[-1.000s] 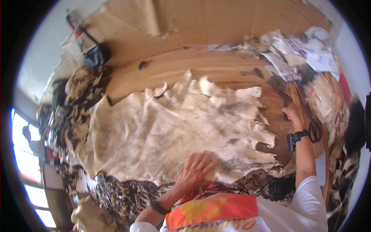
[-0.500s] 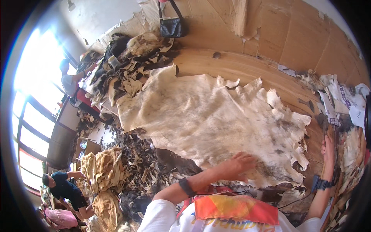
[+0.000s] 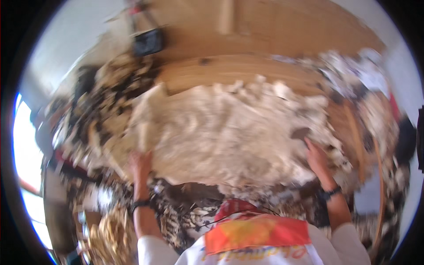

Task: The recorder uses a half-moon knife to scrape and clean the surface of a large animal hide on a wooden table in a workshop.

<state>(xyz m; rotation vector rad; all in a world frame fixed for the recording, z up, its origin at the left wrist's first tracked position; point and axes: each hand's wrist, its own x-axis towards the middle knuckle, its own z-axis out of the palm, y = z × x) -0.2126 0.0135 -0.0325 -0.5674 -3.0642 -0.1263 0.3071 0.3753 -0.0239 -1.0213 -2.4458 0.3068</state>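
A large pale hide with greyish patches and a ragged edge lies spread over the wooden table. In my right hand is a flat, dark, rounded scraper blade, held over the hide's right part; the fingers are closed on it. At the hide's near left edge rests my left hand, its fingers smeared by motion, so I cannot see whether they grip the edge. A dark band is on each wrist.
Dark and pale hide scraps are heaped at the left. More scraps and white printed sheets lie at the right. A black bag hangs at the back wall. Crumpled tan hides sit low at the left, and a blurred person stands far left.
My right hand has moved left from the table's right side and now holds the blade over the hide. My left hand has shifted left to the hide's edge. The view has turned.
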